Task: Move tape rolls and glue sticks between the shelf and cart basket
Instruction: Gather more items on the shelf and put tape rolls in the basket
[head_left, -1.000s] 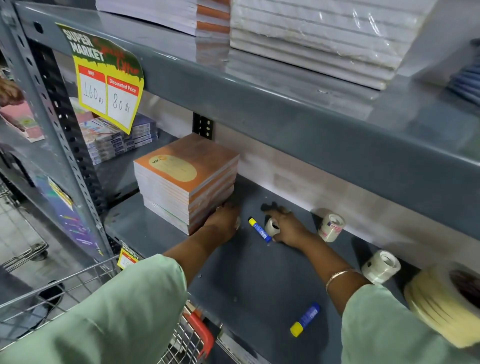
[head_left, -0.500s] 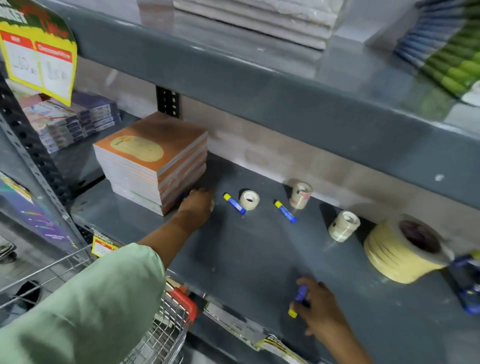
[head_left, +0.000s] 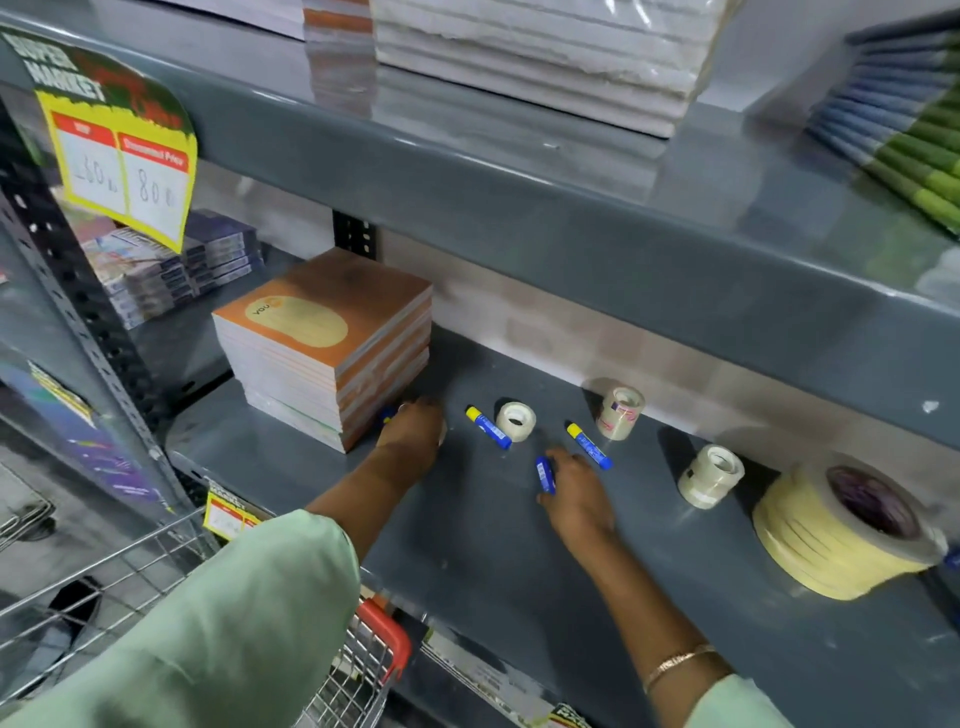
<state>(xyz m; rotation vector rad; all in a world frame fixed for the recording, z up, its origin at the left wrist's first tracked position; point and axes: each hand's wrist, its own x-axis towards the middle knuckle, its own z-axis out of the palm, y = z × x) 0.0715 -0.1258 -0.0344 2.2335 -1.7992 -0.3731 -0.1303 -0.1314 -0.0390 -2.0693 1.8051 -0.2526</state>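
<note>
On the grey shelf (head_left: 467, 545) lie two blue glue sticks with yellow caps (head_left: 488, 427) (head_left: 588, 445) and three small clear tape rolls (head_left: 516, 421) (head_left: 621, 413) (head_left: 710, 475). My right hand (head_left: 576, 483) rests low on the shelf between them, closed on a third blue glue stick (head_left: 544, 474). My left hand (head_left: 413, 431) lies knuckles up against the foot of the orange notebook stack (head_left: 324, 343). Its fingers curl over something blue (head_left: 387, 414), mostly hidden, which looks like a glue stick. The wire cart basket (head_left: 130, 571) stands below left.
A stack of wide cream masking tape rolls (head_left: 841, 525) sits at the right of the shelf. The upper shelf (head_left: 519, 197) overhangs with paper packs on it. A yellow price sign (head_left: 124, 156) hangs at the left upright. The cart's red corner (head_left: 387, 631) touches the shelf front.
My right hand left a tape roll in the row, took the glue stick from the shelf's front edge and carried it back toward the row. My left hand stayed by the notebooks.
</note>
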